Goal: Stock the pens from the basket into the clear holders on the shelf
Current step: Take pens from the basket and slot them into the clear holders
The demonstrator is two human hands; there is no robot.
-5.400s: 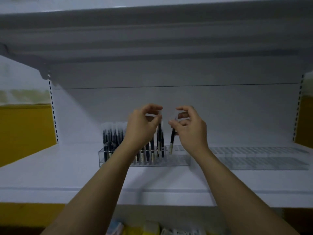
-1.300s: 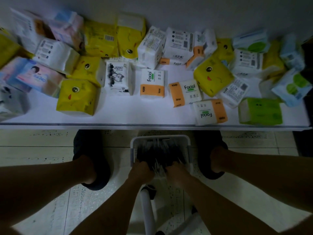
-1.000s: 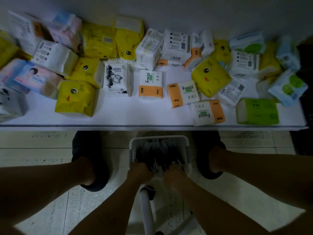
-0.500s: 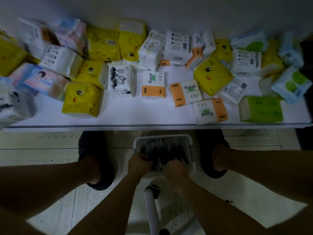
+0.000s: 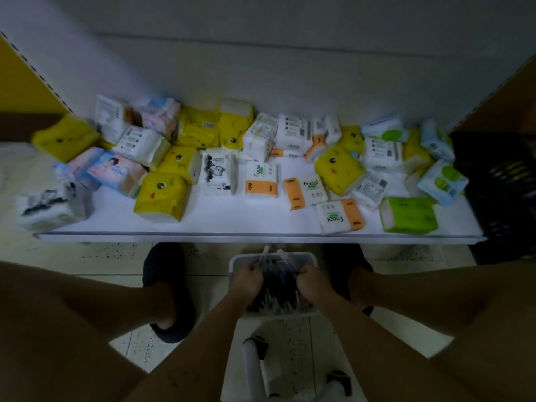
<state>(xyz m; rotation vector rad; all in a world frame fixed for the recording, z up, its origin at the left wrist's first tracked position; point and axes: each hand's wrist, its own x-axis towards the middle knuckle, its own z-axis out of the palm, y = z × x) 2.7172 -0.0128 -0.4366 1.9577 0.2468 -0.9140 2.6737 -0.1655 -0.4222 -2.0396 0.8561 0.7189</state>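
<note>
Basket (image 5: 313, 258) of pens (image 5: 280, 285), lower centre.
Left hand (image 5: 247, 281) and right hand (image 5: 312, 281) apart, each curled round dark pens; tissue packs (image 5: 161, 197) on shelf (image 5: 232, 221) above.

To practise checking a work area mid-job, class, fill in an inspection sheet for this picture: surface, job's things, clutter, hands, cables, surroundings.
Surface: low white shelf board in front of the person, with speckled floor tiles below it.
Job's things: white plastic basket between the feet, holding dark pens with pale tips. The clear holders are not in view.
Clutter: soft tissue packs crowd the shelf, including yellow tissue packs, orange-and-white tissue packs and a green tissue pack.
Hands: left hand and right hand are both in the basket, fingers curled round bunches of pens.
Cables: nothing seen.
Surroundings: black plastic crate at the right, dark shoes, dim light.
</note>
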